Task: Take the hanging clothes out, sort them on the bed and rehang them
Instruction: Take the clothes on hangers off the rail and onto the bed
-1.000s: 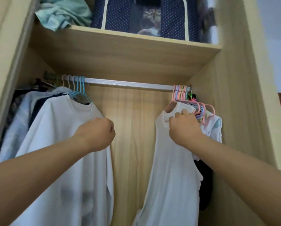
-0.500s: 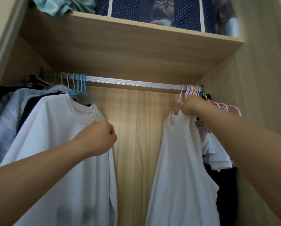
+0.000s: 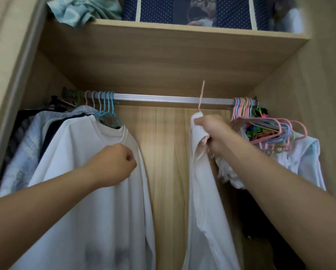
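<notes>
early stage: right hand grasps a white garment on its pink hanger, apparently off the rail. left hand clenched, empty. other clothes not yet removed.

Head view, person's own body only. Two bare forearms enter from the lower corners of the frame; no sleeve, cuff or glove covers either one up to the frame edge. Left hand: bare, no ring, no watch or band at the wrist. Right hand: bare, wrist likewise unadorned. Nails not visible on either hand. No marks or dressings seen on the forearms.
</notes>
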Tool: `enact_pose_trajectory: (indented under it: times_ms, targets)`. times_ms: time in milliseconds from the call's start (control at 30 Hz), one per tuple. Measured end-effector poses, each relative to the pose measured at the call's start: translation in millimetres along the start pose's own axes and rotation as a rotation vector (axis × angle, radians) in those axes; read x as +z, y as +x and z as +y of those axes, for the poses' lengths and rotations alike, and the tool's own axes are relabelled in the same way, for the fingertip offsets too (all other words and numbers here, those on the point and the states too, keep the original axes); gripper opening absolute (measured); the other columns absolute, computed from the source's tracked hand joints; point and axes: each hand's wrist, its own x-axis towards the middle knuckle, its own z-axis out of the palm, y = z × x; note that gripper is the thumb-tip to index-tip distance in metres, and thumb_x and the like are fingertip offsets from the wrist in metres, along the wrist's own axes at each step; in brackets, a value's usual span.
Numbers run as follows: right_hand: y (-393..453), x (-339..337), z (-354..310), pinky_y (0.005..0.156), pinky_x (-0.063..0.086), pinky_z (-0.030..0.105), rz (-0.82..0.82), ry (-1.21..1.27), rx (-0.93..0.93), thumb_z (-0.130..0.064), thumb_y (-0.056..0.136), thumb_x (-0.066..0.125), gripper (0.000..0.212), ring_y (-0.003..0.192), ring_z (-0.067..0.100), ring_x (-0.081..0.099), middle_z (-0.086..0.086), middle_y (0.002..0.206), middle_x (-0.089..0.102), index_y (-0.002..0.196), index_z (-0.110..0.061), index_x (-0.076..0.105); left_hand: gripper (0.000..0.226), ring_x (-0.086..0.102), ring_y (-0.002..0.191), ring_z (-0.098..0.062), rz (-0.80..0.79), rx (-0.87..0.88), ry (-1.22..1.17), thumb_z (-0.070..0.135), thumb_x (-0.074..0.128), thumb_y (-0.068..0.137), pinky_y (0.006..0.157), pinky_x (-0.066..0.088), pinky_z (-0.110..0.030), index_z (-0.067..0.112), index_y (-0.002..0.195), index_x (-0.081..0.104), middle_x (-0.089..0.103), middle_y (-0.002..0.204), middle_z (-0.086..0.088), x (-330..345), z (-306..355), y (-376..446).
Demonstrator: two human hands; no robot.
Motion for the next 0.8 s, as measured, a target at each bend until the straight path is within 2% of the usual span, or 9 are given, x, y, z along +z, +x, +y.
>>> enact_pose_trajectory:
  times_ms: [100,167,233,300,333,400,500,667,800]
  targets:
    - [-60.2,34.8,22.3,0.063,0.046,0.03,-0.112,-0.059,-0.081,-0.005,0.087,0.06,0.007,0.069,0.02,0.062,0.009,0.076,0.062,0.083,-0.011,0.062,0.021,0.066,0.059,-0.016,-0.056,-0.105,-0.531,0.024,0.059,0.097,0.055,0.053,-0.028,0.011,0.088,0.072,0.072,0.075,-0.004,4.3,17.5,-6.8]
    - [-104.1,61.2,42.2,0.068,0.052,0.023,-0.261,-0.193,-0.181,-0.014,0.082,0.06,0.007,0.071,0.007,0.066,-0.003,0.078,0.069,0.088,-0.013,0.065,0.029,0.066,0.067,-0.017,-0.165,-0.177,-0.883,0.038,0.058,0.099,0.062,0.054,-0.03,0.011,0.097,0.07,0.068,0.084,-0.005,1.6,29.2,-10.4]
    - [-146.8,84.3,66.0,0.077,0.056,0.031,-0.426,-0.304,-0.257,-0.027,0.079,0.058,0.03,0.087,0.008,0.068,-0.006,0.095,0.071,0.108,-0.021,0.061,0.025,0.064,0.072,-0.018,-0.308,-0.208,-1.019,0.041,0.059,0.097,0.07,0.053,-0.032,0.016,0.099,0.066,0.064,0.084,-0.006,-1.4,34.9,-19.5]
    - [-186.2,93.1,76.5,0.073,0.053,0.031,-0.517,-0.419,-0.321,-0.039,0.087,0.057,0.034,0.089,0.01,0.065,-0.008,0.099,0.066,0.118,-0.025,0.052,0.006,0.063,0.071,-0.02,-0.289,-0.19,-0.754,0.013,0.059,0.093,0.069,0.052,-0.031,0.013,0.092,0.065,0.064,0.081,-0.009,-2.5,24.9,-31.3]
    - [-197.9,93.0,79.4,0.072,0.053,0.032,-0.579,-0.458,-0.385,-0.048,0.09,0.055,0.032,0.085,0.009,0.063,-0.009,0.094,0.066,0.114,-0.027,0.053,0.017,0.064,0.071,-0.021,-0.218,-0.18,-0.54,0.001,0.054,0.087,0.067,0.052,-0.03,0.012,0.085,0.066,0.066,0.079,-0.01,-5.1,14.7,-37.5]
    - [-206.3,86.2,75.8,0.065,0.05,0.037,-0.61,-0.585,-0.602,-0.059,0.093,0.046,0.036,0.066,0.008,0.056,-0.008,0.07,0.059,0.087,-0.025,0.055,0.027,0.066,0.079,-0.021,-0.121,-0.132,-0.172,-0.003,0.05,0.082,0.065,0.049,-0.026,0.017,0.077,0.068,0.07,0.079,-0.004,-21.9,-8.5,-52.4]
    - [-182.9,86.4,69.6,0.055,0.038,0.038,-0.226,-0.508,-0.861,-0.037,0.096,0.052,0.038,0.054,0.013,0.041,-0.006,0.053,0.04,0.063,-0.019,0.045,0.02,0.066,0.093,-0.022,0.06,0.008,0.323,0.01,0.059,0.081,0.074,0.05,-0.028,0.027,0.08,0.07,0.069,0.089,0.004,-68.1,-43.4,-76.0]
    - [-108.6,108.5,36.7,0.06,0.042,0.041,0.206,-0.234,-0.664,-0.016,0.091,0.053,0.023,0.064,0.022,0.053,0.001,0.061,0.055,0.07,-0.01,0.06,0.031,0.051,0.109,-0.041,0.459,0.143,0.998,0.035,0.057,0.085,0.079,0.047,-0.05,0.014,0.106,0.067,0.057,0.12,-0.016,-117.6,-96.9,-106.7]
    - [-67.8,162.0,27.6,0.059,0.05,0.038,-0.154,-0.331,-0.394,-0.017,0.086,0.056,0.019,0.06,0.023,0.058,-0.001,0.06,0.059,0.072,-0.012,0.067,0.066,0.048,0.125,-0.052,0.414,-0.033,0.855,0.049,0.045,0.088,0.094,0.048,-0.057,0.023,0.147,0.034,0.024,0.156,-0.024,-129.1,-123.8,-111.8]
